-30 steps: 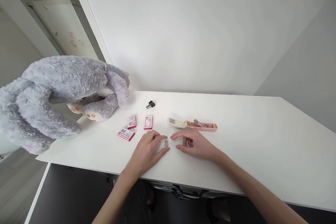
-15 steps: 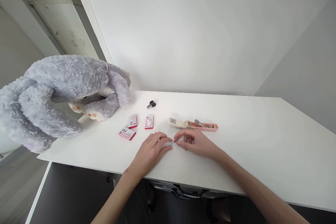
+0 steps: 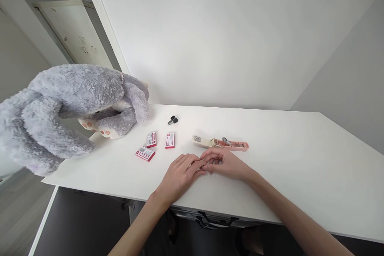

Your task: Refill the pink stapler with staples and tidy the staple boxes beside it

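Note:
My left hand (image 3: 182, 174) rests on the white table (image 3: 288, 184) with its fingers pinched together. The small silvery-grey block it held a moment ago, possibly a strip of staples, is now mostly hidden between the fingertips. Against those fingertips my right hand (image 3: 223, 163) curls, thumb and fingers closed; what they hold is hidden. Just beyond the right hand lies an opened long case, with a cream lid (image 3: 202, 141) and a pink tray (image 3: 244, 147). Small metal pieces are in the tray, and a silver clip-like tool (image 3: 226, 141) leans on it.
Three small red-and-white boxes, one of them upright-facing (image 3: 170, 140), lie left of the case. Behind them is a small black-and-silver tool (image 3: 173, 120). A large grey plush toy (image 3: 84, 88) sits at the table's left end. The wall (image 3: 216, 48) borders the far edge.
My left hand has moved right, bringing its fingertips against those of my right hand. The silvery-grey block has gone out of sight between them. The right hand has barely moved.

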Demonstrator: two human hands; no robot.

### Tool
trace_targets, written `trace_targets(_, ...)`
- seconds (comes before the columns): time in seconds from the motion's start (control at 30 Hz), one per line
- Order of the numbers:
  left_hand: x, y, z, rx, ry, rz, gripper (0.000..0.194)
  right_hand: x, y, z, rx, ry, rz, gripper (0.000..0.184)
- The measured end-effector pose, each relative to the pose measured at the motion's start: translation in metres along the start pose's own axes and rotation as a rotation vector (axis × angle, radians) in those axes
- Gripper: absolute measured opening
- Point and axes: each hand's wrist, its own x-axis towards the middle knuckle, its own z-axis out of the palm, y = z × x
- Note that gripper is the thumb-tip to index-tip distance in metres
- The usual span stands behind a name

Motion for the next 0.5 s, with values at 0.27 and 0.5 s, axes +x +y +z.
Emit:
trace_targets(0.27, 0.001, -0.002, 0.002, 0.007, 0.089, -0.137, 0.043, 0.004, 0.008, -0.003, 0.130, 0.068, 0.006, 0.034)
trace_targets(0.5, 0.003, -0.005, 0.006, 0.070, -0.021, -0.179, 0.062, 0.005, 0.011, -0.012, 0.271, 0.102, -0.019, 0.035)
